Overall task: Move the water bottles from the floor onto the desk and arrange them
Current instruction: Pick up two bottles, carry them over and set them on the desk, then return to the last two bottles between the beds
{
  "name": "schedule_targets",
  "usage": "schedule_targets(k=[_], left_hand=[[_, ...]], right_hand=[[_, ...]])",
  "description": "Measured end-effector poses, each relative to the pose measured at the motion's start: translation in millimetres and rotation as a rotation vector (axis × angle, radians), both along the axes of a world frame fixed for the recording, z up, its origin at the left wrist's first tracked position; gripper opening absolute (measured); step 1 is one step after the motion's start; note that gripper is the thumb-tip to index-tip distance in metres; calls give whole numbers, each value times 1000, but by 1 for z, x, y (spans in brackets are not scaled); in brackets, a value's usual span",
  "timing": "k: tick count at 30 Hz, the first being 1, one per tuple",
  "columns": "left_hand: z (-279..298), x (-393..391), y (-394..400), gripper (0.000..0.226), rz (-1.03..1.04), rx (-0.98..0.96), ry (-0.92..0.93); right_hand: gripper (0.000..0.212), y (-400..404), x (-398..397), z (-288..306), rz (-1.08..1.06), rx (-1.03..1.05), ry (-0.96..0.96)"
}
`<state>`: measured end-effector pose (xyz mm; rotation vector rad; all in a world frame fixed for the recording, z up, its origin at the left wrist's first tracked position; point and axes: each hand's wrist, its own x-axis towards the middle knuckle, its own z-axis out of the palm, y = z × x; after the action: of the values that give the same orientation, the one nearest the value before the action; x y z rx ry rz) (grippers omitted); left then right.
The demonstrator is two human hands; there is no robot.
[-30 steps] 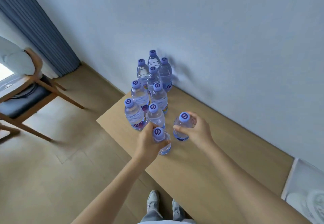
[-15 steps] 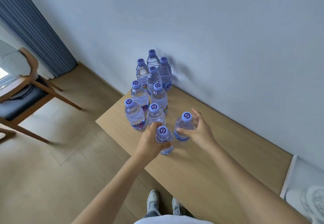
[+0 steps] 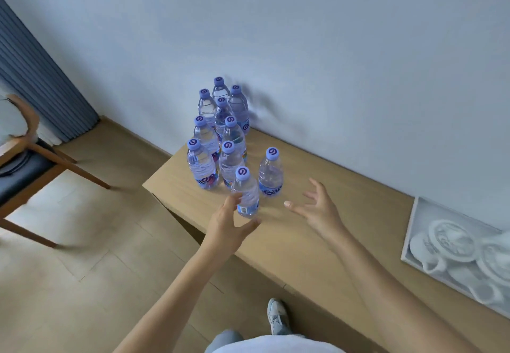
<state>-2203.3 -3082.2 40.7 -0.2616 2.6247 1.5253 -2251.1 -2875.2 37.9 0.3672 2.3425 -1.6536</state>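
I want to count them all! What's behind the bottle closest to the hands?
Behind the nearest bottle stand more water bottles, eight I can count, bunched toward the wall, with one off to its right. Any smaller thing behind them would be hidden.

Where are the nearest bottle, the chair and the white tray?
nearest bottle (image 3: 246,192), head view, on its clear body
chair (image 3: 24,171), head view, on its dark seat
white tray (image 3: 414,220), head view, on its left rim
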Motion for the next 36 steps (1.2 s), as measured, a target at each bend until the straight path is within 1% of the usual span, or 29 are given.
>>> schedule_targets(k=[5,8,11,17,20,23,26,29,33,36], left_hand=[[14,42,9,56,-205,7,-16],[19,76,16,37,-343,0,17],[20,116,29,28,-489,-14,17],[15,193,73,23,-809,-54,-68],[14,228,111,25,-955,-74,-95],[13,263,154,30,-1120,-116,-109],[9,302,204,33,-1281,-166,-116],[0,348,261,31,-1431,-232,-147],[-12,423,344,31,-1560,-282,-256],[-18,483,406,31,-1584,-290,-301]], right_hand=[[76,11,84,8,-148,-27,17],[67,17,148,5,-230,-26,9],[62,25,219,-3,-335,-30,-45],[47,56,350,-16,-488,3,-173],[40,77,410,-21,-581,-24,-204],[34,100,467,-25,-718,-81,-217],[34,129,527,-33,-823,-112,-229],[37,163,592,-39,-919,-123,-246],[36,216,685,-46,-1039,-110,-294],[36,254,751,-48,-1137,-98,-315]])
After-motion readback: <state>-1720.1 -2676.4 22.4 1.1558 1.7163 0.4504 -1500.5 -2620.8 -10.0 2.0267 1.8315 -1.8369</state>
